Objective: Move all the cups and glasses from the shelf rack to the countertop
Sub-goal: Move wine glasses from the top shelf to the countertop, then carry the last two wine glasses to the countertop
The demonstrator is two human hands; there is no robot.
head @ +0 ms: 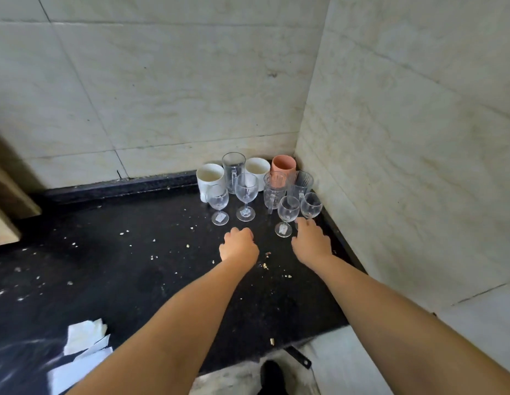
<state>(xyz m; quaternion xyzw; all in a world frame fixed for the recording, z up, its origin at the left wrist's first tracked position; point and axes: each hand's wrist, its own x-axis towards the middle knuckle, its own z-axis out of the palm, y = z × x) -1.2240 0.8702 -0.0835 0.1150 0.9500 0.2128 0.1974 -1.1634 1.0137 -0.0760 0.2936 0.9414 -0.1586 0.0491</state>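
My right hand (310, 243) is loose and holds nothing, its fingertips just beside the foot of the small wine glass (310, 206) nearest the wall corner, and my left hand (239, 244) is curled up with nothing in it, just in front of the taller wine glass (246, 196). All the cups and glasses I can see stand packed together on the black countertop (128, 252) in that corner, with the pink cup (283, 166) at the very back. They are thin and tippy, so if I bump one with my fingers, I think it could fall into the others and break.
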